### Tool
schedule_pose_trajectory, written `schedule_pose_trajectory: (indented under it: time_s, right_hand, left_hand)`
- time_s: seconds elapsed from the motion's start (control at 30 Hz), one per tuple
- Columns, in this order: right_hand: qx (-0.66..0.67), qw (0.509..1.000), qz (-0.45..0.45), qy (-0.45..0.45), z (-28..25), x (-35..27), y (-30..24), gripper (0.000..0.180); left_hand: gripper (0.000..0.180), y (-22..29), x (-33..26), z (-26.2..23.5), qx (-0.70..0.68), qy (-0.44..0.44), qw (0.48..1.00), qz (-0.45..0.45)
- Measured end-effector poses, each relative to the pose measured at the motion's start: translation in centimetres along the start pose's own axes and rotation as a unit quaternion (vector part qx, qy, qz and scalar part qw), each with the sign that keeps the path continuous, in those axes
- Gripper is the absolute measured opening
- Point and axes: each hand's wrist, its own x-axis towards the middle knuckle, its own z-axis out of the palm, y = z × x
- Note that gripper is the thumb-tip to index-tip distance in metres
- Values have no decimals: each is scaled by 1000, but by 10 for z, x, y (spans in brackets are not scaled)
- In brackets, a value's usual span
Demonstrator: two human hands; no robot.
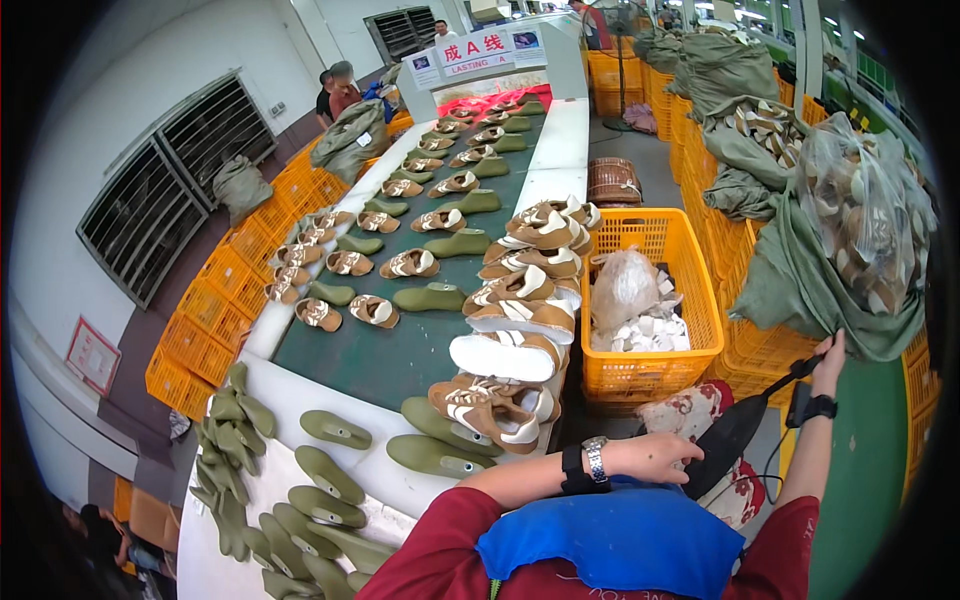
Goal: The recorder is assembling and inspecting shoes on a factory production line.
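My left hand [652, 458], with a silver watch and a black band on its wrist, reaches across my front. Its curled fingers grip the near end of a long black fabric piece [730, 437], perhaps a bag or pouch, that tapers into a strap. Farther out to the right, my right hand [829, 358] is closed around the strap's far end, beside a green cloth sack [800, 275]. A black band circles that wrist too, and a dark boxy item [799, 404] hangs next to it. Just beyond the black piece lies a red-and-white flowered cushion [690, 405].
Brown-and-white shoes [410, 264] and green shoe lasts [430, 298] line a green conveyor belt [330, 355]. More lasts [335, 475] lie on the white tabletop [280, 400]. A yellow crate [655, 375] holds white pieces and a plastic bag. Stacked crates [770, 345] border the right side.
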Motion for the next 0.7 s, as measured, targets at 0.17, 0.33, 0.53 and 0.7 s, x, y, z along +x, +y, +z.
schedule_pose_trajectory:
  time_s: [0.17,0.33,0.53,0.7]
  right_hand:
    - [-121,988,-38,87,-50,-27,93,36]
    - [-430,902,20,19,-106,-84,160,34]
    - [-732,641,-90,-215,-103,-99,159,27]
    - [-111,971,31,-210,69,-69,116,31]
  left_hand:
    - [46,0,-15,-1,41,6,999,-16]
    - [46,2,-22,0,50,-17,998,-33]
    - [38,8,-13,3,79,-39,996,-12]
    - [28,-4,33,-12,65,52,994,-70]
